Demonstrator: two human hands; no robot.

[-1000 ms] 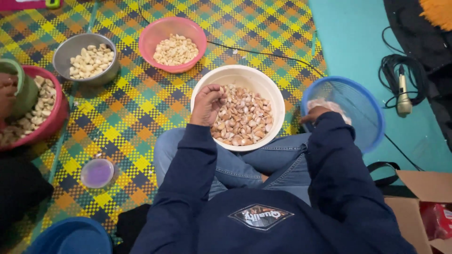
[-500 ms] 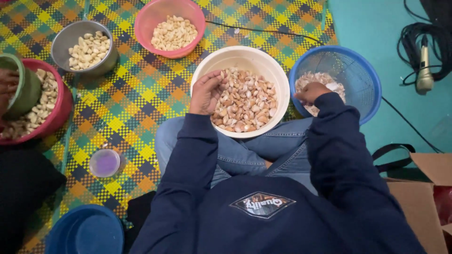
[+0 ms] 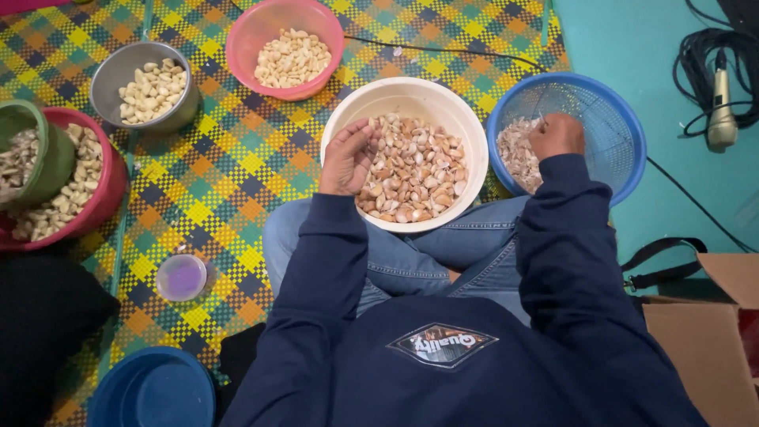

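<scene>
A white bowl [image 3: 411,95] full of unpeeled garlic cloves [image 3: 415,170] rests on my lap. My left hand [image 3: 346,158] is at its left rim, fingers curled onto the cloves; whether it grips one I cannot tell. My right hand [image 3: 556,134] is closed into a fist over the blue mesh basket [image 3: 609,119], above a heap of papery garlic skins [image 3: 515,150]. What the fist encloses is hidden.
On the checked mat [image 3: 229,174]: a pink bowl [image 3: 253,39] and a grey metal bowl [image 3: 111,79] with peeled cloves, a red bowl [image 3: 107,190] holding a green cup [image 3: 47,158], a small purple lid [image 3: 181,277], a blue bowl [image 3: 154,391]. Microphone [image 3: 721,111] with cable and a cardboard box [image 3: 711,348] lie right.
My right hand has moved further over the blue basket and stays closed. My left hand remains at the white bowl's left rim. The view has shifted slightly.
</scene>
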